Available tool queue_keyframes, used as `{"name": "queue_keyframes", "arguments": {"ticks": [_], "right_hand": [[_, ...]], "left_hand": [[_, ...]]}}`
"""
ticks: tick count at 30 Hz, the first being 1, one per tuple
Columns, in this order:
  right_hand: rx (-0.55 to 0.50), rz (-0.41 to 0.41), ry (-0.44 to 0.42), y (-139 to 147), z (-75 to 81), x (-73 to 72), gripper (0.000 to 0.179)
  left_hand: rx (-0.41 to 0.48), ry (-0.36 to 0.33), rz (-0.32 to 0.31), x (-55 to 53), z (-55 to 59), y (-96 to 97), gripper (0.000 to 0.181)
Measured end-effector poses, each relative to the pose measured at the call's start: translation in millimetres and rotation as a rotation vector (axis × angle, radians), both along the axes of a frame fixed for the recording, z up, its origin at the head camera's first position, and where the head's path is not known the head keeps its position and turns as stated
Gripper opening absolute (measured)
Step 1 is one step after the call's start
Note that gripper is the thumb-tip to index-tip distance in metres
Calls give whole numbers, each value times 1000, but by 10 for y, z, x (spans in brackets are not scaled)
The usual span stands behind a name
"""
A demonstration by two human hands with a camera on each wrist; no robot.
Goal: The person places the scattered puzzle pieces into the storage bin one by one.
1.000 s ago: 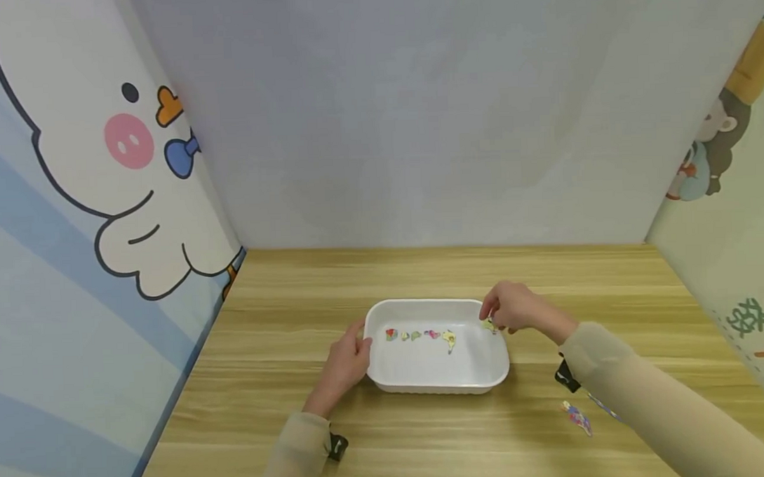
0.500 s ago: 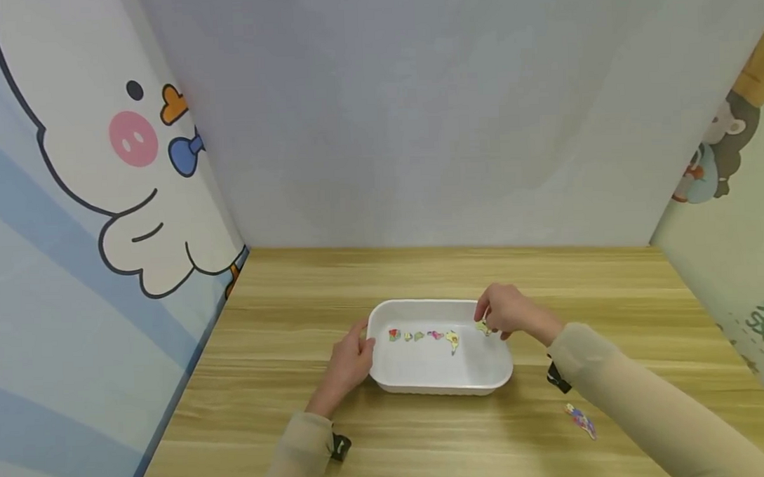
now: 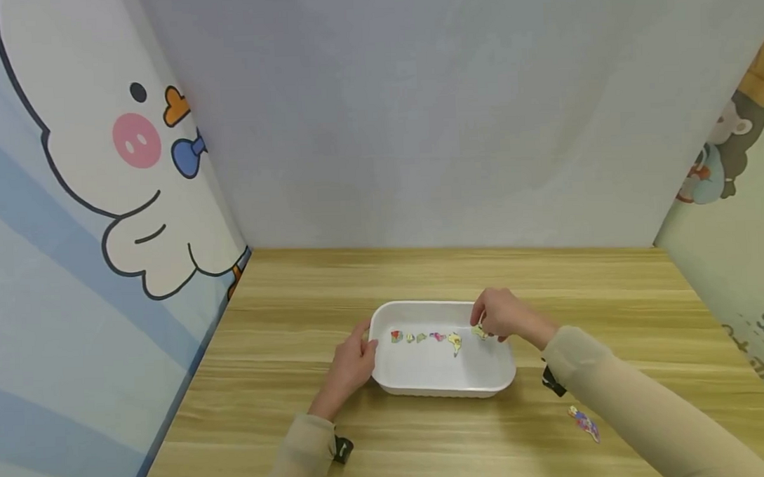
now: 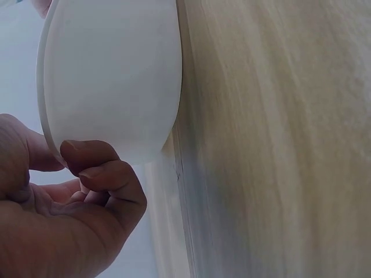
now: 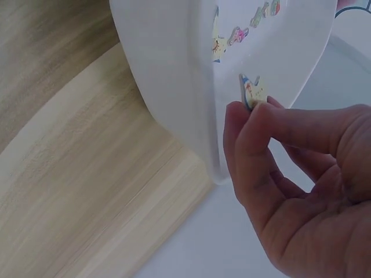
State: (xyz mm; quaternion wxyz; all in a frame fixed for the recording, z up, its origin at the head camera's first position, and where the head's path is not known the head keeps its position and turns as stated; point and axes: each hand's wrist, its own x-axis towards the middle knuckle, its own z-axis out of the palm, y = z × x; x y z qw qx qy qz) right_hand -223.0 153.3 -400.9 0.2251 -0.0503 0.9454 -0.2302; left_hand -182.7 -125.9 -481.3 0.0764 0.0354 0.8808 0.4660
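Observation:
A white rectangular tray [image 3: 443, 373] stands on the table, with a row of small colourful cutouts inside, including a yellow one [image 3: 455, 343] and a pink one [image 3: 437, 337]. My left hand [image 3: 350, 362] grips the tray's left end; in the left wrist view its thumb and fingers pinch the rim. Over the right part of the tray, my right hand [image 3: 505, 313] pinches a flat yellow cutout [image 5: 254, 90] between thumb and index finger. Blue and red marks show on one edge of that cutout, and the fingertips hide its near end.
On the wooden table [image 3: 283, 305], a purple and blue cutout [image 3: 583, 424] lies to the right of the tray, beside my right sleeve [image 3: 640, 398]. A pale wall [image 3: 416, 125] rises behind the table, and printed walls stand at both sides.
My right hand has moved left over the tray, still pinching the yellow cutout. My left hand stays on the rim. The view has shifted slightly, and the sleeve now hides a second cutout on the table.

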Motion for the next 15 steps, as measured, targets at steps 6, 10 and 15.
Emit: {"name": "queue_keyframes", "arguments": {"ticks": [6, 10, 15], "right_hand": [[24, -3, -2, -47, -66, 5, 29], [39, 15, -7, -77, -124, 7, 28], [44, 33, 0, -111, -171, 9, 28]], "left_hand": [[10, -7, -10, 2, 0, -12, 42], [4, -13, -10, 4, -5, -19, 43], [6, -19, -13, -1, -13, -30, 43]]}}
